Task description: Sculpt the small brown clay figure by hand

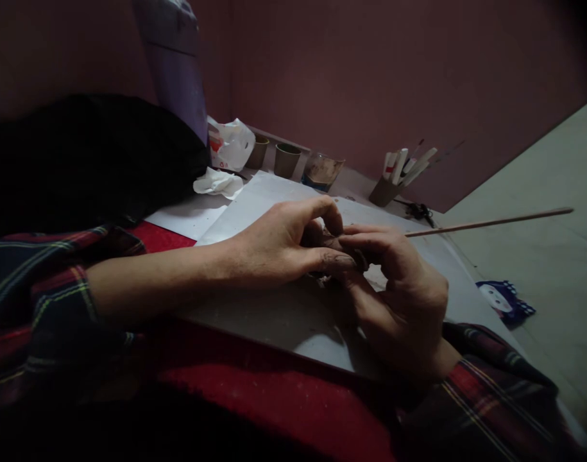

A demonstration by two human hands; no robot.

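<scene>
My left hand [293, 247] reaches in from the left, its fingers and thumb closed round a small brown lump that looks like clay [332, 242]. The thumb is smeared with brown. From the right, my right hand [403, 282] presses its fingertips and thumb against the same lump. Fingers cover most of the lump, so its shape is hard to make out. A long thin wooden stick [490, 224] points out to the right from behind my right hand; whether that hand touches it I cannot tell. Both hands are over a white board [274, 192].
Two cups [287, 160] and a glass of murky liquid [323, 172] stand along the wall. A holder [383, 191] carries brushes and white sticks. Crumpled tissue [219, 183], a plastic bag [233, 142] and dark cloth [91, 160] lie left. Red cloth [274, 391] shows in front.
</scene>
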